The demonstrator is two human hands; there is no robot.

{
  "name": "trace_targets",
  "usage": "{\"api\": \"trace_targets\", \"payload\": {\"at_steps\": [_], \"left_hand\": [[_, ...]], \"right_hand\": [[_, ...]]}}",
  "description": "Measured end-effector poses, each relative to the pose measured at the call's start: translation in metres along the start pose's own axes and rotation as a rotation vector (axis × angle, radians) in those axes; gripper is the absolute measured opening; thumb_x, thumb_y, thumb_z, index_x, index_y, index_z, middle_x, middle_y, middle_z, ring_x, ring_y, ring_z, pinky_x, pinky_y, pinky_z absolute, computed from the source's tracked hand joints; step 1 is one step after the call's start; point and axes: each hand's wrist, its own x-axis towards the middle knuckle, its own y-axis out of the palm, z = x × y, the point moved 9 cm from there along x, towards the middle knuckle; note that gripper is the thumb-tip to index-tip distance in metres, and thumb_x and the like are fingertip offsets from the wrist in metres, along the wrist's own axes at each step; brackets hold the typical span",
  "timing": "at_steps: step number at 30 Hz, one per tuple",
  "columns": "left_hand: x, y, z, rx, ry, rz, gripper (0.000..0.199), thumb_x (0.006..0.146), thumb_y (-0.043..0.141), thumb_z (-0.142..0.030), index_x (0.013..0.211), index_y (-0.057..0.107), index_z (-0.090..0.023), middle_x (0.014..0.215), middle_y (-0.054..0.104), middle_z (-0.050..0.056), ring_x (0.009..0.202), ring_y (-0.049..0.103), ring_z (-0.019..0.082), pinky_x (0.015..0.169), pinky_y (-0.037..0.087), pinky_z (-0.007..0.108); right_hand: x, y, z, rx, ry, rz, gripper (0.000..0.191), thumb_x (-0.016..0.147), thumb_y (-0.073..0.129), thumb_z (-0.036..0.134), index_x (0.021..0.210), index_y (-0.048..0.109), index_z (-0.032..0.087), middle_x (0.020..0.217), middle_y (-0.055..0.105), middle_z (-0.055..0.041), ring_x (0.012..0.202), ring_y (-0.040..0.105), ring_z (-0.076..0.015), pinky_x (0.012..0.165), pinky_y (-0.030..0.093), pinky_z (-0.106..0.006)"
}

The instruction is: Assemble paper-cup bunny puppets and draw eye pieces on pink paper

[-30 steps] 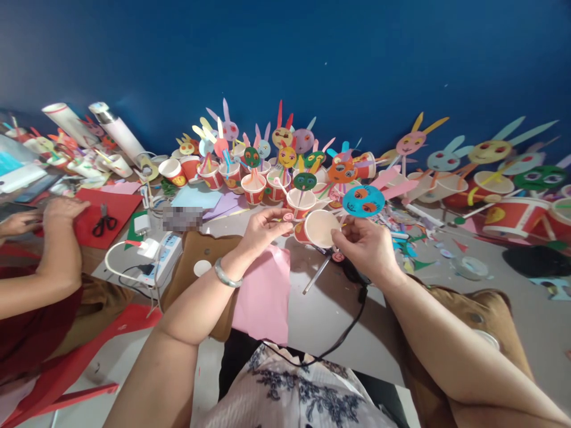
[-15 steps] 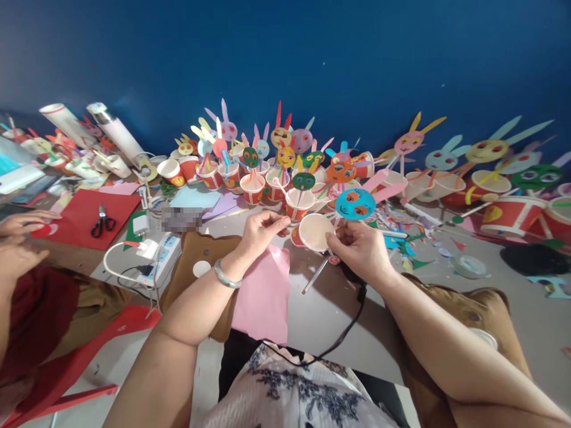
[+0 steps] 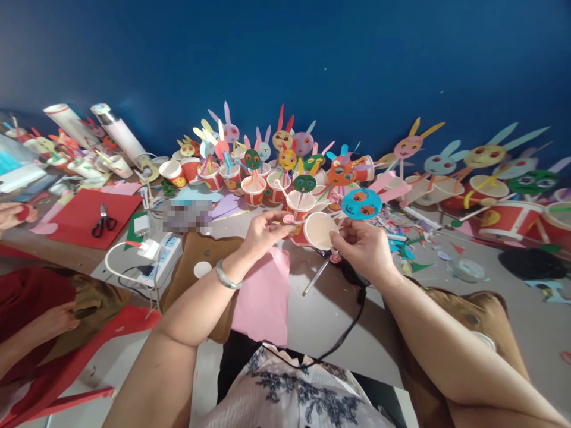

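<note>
My right hand (image 3: 363, 246) grips a red and white paper cup (image 3: 320, 230), tilted so that its pale opening faces me. A blue paper rabbit face (image 3: 361, 204) with pink ears stands up from the cup, just above my right fingers. My left hand (image 3: 266, 233), with a bangle on the wrist, pinches a small pink paper disc (image 3: 288, 219) close to the cup's left side. Another small pink disc (image 3: 335, 258) shows below the cup; whether it is attached cannot be told. A thin pen-like stick (image 3: 316, 277) lies on the table under the cup.
Several rabbit-faced cups (image 3: 254, 190) line the blue wall. Pink paper (image 3: 263, 297) lies before me. Left are a power strip (image 3: 164, 261), scissors (image 3: 103, 223) on red paper (image 3: 75, 220), and a co-worker's hand (image 3: 13, 217). Paper scraps (image 3: 408, 249) and a black cable (image 3: 345, 333) lie right.
My left fingers have turned, so the pink disc in them now shows. The cup has shifted slightly right with my right hand. The co-worker's hands have moved apart, one down to the lap.
</note>
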Motion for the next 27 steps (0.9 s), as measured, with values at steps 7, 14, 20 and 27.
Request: {"api": "trace_targets", "payload": {"at_steps": [7,14,20,27], "left_hand": [[-0.002,0.000,-0.010,0.062,0.073,0.003,0.035,0.069,0.085,-0.046,0.082,0.073,-0.016,0.071,0.073,0.003,0.063,0.069,0.014,0.065,0.058,0.027],[-0.003,-0.001,-0.008,0.131,0.130,-0.012,0.035,0.072,0.082,-0.049,0.077,0.071,-0.016,0.066,0.071,0.002,0.062,0.068,0.013,0.064,0.057,0.027],[-0.004,0.000,-0.010,0.153,0.102,0.009,0.035,0.072,0.082,-0.049,0.070,0.067,-0.016,0.062,0.069,0.001,0.059,0.066,0.013,0.063,0.056,0.027],[-0.003,-0.001,-0.007,0.138,0.069,0.021,0.033,0.073,0.082,-0.046,0.069,0.067,-0.016,0.062,0.069,0.001,0.061,0.067,0.013,0.064,0.056,0.028]], "right_hand": [[0.001,-0.001,0.000,-0.032,-0.026,-0.012,0.021,0.074,0.065,0.035,0.063,0.051,0.022,0.055,0.061,-0.0004,0.048,0.056,-0.0145,0.046,0.040,-0.025],[-0.003,0.003,0.004,-0.057,-0.033,0.014,0.022,0.077,0.064,0.036,0.064,0.052,0.022,0.052,0.060,0.0009,0.045,0.056,-0.0143,0.046,0.041,-0.025],[-0.006,0.004,0.007,-0.066,-0.032,0.015,0.023,0.077,0.063,0.036,0.062,0.051,0.023,0.051,0.058,0.0011,0.044,0.055,-0.0138,0.045,0.040,-0.026],[-0.007,0.007,0.004,-0.039,-0.002,0.039,0.026,0.076,0.064,0.038,0.061,0.048,0.023,0.052,0.058,0.0010,0.044,0.056,-0.0139,0.044,0.040,-0.025]]}}
